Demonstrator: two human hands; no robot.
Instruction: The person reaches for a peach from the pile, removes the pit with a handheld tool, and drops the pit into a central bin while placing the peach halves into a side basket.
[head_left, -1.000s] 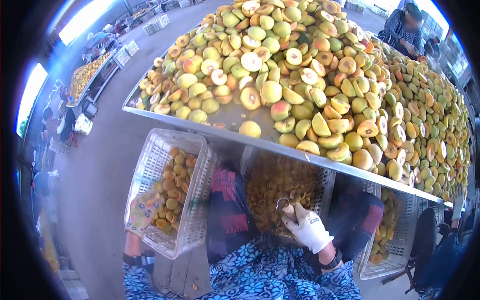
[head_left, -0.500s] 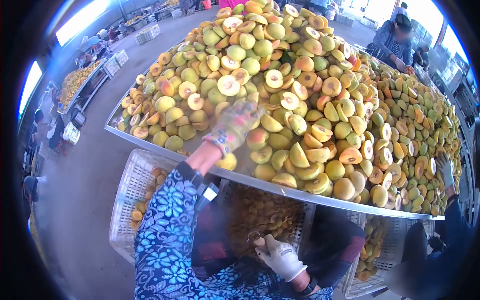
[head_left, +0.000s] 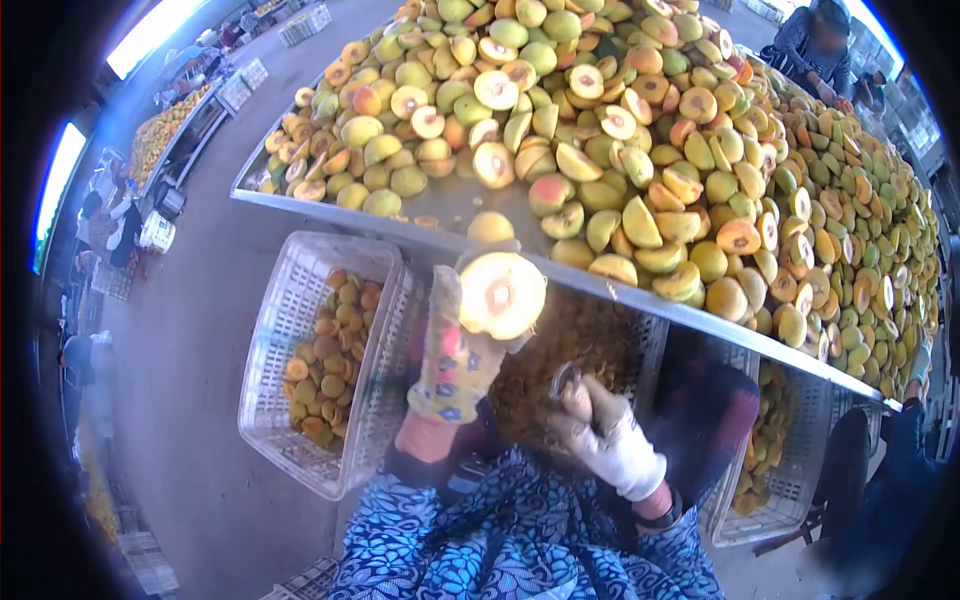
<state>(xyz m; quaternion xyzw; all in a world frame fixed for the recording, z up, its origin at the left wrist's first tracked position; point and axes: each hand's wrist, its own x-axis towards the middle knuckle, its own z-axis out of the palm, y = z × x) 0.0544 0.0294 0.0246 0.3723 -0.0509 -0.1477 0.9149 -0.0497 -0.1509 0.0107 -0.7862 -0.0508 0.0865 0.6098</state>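
Observation:
My left hand (head_left: 455,365), in a flowered glove, grips a peach half (head_left: 502,296) with its cut face and pit side turned up to me. My right hand (head_left: 610,440), in a white glove, is closed around the short handle of a small metal loop tool (head_left: 567,380). The tool's loop points up, below and right of the peach half and apart from it. Both hands are in front of the metal table edge (head_left: 400,232), above a crate with peach pieces (head_left: 535,375). A single peach piece (head_left: 491,228) lies near that edge.
A large heap of halved peaches (head_left: 700,150) covers much of the table. A white crate (head_left: 262,400) of peach halves stands at left, another crate (head_left: 785,500) at right. A co-worker (head_left: 812,50) sits across the heap; another person's sleeve (head_left: 905,440) is at right.
My left hand has drawn back from the heap towards me and now holds a peach half. My right hand has risen a little with the loop tool. The view has shifted.

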